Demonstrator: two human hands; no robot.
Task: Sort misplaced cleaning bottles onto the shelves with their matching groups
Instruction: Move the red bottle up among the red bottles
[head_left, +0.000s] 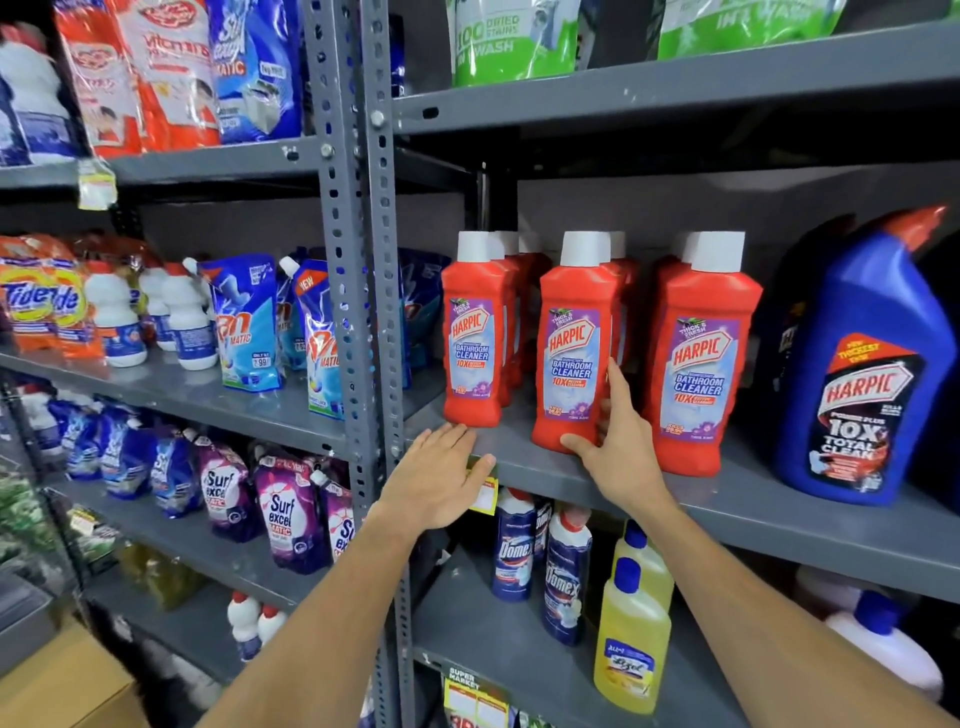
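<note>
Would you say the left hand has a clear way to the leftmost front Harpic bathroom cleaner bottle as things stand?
Probably yes. The left hand lies open at the shelf edge, fingertips just below the leftmost red Harpic bottle, and nothing stands between them. The right hand is on the middle bottle, out of the way.

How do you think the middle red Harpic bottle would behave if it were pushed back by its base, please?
The middle red Harpic bottle is tall and narrow, so a high push could tip it; a low one probably slides it. Its plastic looks rigid and smooth, perhaps slippery. The right hand holds its lower edge; bottles close behind may stop it.
</note>
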